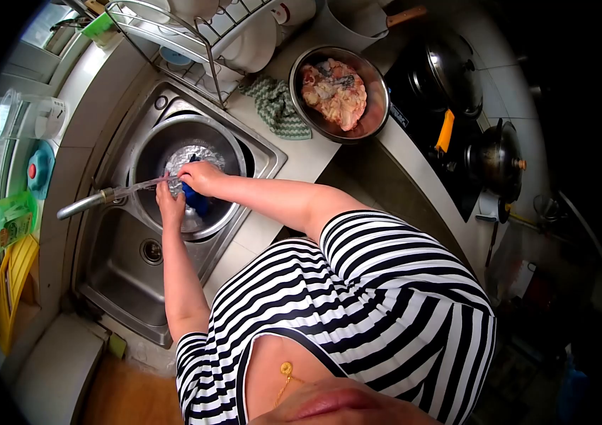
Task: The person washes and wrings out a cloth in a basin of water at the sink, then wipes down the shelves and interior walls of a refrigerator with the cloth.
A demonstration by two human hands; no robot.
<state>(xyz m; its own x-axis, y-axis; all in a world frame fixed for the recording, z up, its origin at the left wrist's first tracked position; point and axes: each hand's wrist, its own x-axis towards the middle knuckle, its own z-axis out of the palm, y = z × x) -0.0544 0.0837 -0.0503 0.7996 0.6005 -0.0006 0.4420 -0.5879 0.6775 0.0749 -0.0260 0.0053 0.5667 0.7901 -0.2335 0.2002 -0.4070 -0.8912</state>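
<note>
Apparently rinsing: right hand [200, 177] grips a blue item [195, 201] by the running tap [87, 203], left; left hand [170, 203] adjoins, hold indeterminable. Next move likely calls for steady grip.

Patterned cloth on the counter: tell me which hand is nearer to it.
Right. The right hand is over the metal basin, on the side toward the patterned cloth; the left hand is farther off, nearer the faucet.

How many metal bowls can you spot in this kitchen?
2: one bowl in the sink, below the left hand and right hand; another bowl on the counter, holding raw meat. Others may be hidden.
</note>
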